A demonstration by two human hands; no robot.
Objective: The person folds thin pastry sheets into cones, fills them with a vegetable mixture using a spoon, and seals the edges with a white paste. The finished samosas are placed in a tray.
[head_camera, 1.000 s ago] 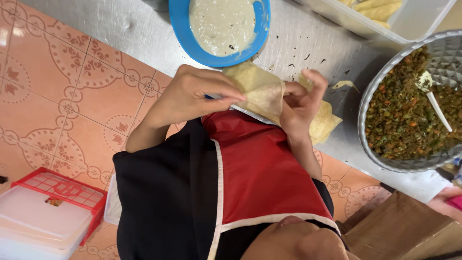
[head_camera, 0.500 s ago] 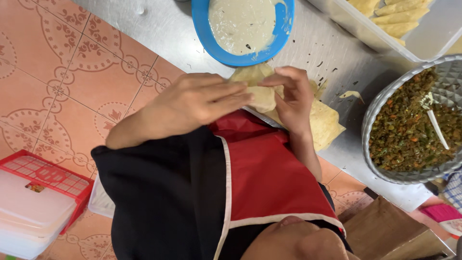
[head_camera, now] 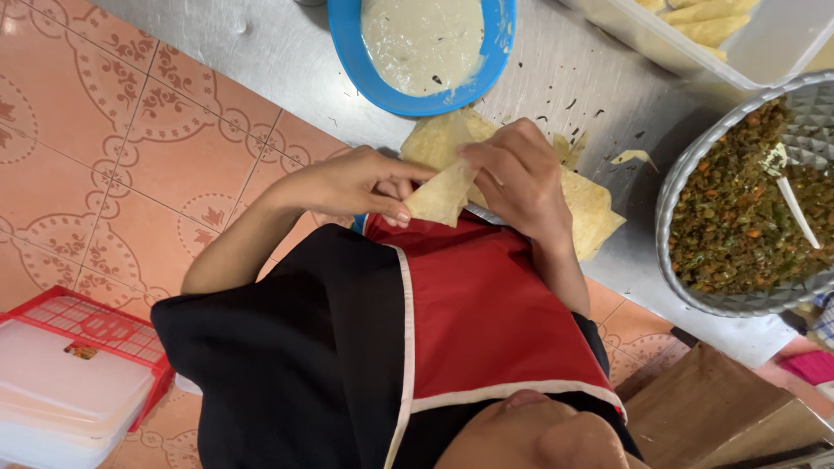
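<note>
Hands first: left hand (head_camera: 365, 187) pinches the corner of a pale folded wrapper (head_camera: 439, 198) between thumb and fingers, and right hand (head_camera: 517, 178) curls over its upper edge, both closed on it. The wrapper sits straight below the blue bowl (head_camera: 347, 43), out past the bench (head_camera: 287, 61) edge and over the red apron (head_camera: 486, 304).

Sweeping across: far left of the bowl, down on the tiled floor (head_camera: 104, 139), is a red crate (head_camera: 104, 326) with white tubs. The bowl itself holds whitish paste. Below and right of it, a stack (head_camera: 591, 208) of wrappers overhangs the bench edge. Well right of the bowl is a metal basin (head_camera: 669, 200) of chopped filling with a spoon (head_camera: 795, 208) in it; up right, a clear tray (head_camera: 764, 43) of rolls.

Risks, as I judge them: the sheet looks thin, so a hard pinch could tear it. Held off the bench, a slip drops it onto apron or floor. A nudge could tip that overhanging stack too.

Room is tight, with the bowl close above the knuckles and the basin to the right. The freest bench lies left of the bowl.
</note>
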